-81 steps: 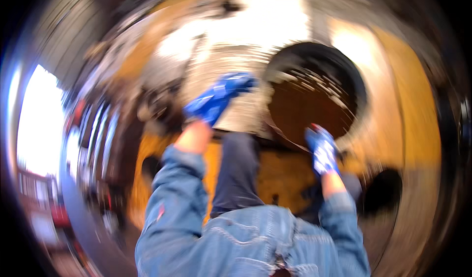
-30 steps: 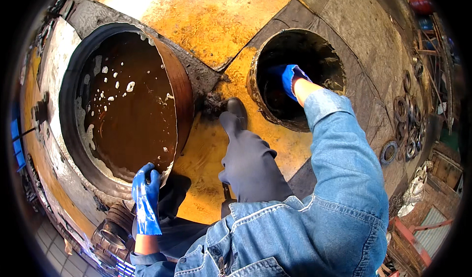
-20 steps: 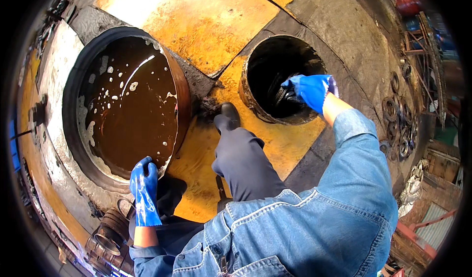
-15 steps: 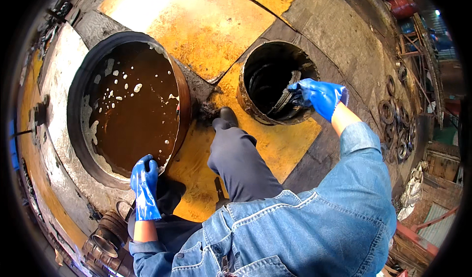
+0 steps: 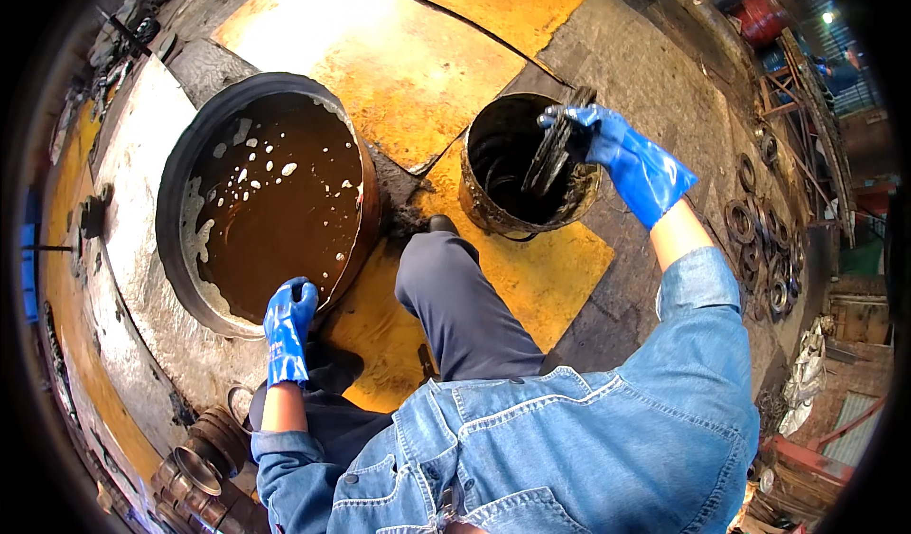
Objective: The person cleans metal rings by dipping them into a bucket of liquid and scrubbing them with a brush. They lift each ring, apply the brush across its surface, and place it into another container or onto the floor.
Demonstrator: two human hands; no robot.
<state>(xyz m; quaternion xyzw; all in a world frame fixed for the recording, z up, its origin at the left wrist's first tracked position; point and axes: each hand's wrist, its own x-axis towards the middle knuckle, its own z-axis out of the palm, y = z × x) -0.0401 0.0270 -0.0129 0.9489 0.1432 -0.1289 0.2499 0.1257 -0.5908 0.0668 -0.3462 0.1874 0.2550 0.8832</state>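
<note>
My right hand (image 5: pixel 607 145), in a blue rubber glove, grips a long, ridged, dark oily part (image 5: pixel 555 150) whose exact kind I cannot make out. It is held tilted above a round drum (image 5: pixel 489 213) with a blackened inside, its lower end still within the mouth. To the left stands a wide metal tub (image 5: pixel 180 249) of brown liquid (image 5: pixel 275 240) with white foam flecks. My left hand (image 5: pixel 289 311), gloved in blue too, is closed at the tub's near rim. Whatever its curled fingers hold is hidden.
Yellow metal plates (image 5: pixel 389 79) cover part of the floor. Several dark rings (image 5: pixel 745 221) lie at the right, and stacked round metal parts (image 5: pixel 195 472) stand at the lower left. My bent leg (image 5: pixel 455 297) is between tub and drum. A red barrel (image 5: pixel 759 20) sits far right.
My right hand has lifted the dark part upward, so more of it shows above the drum. The view has shifted slightly; my left hand remains by the tub's rim.
</note>
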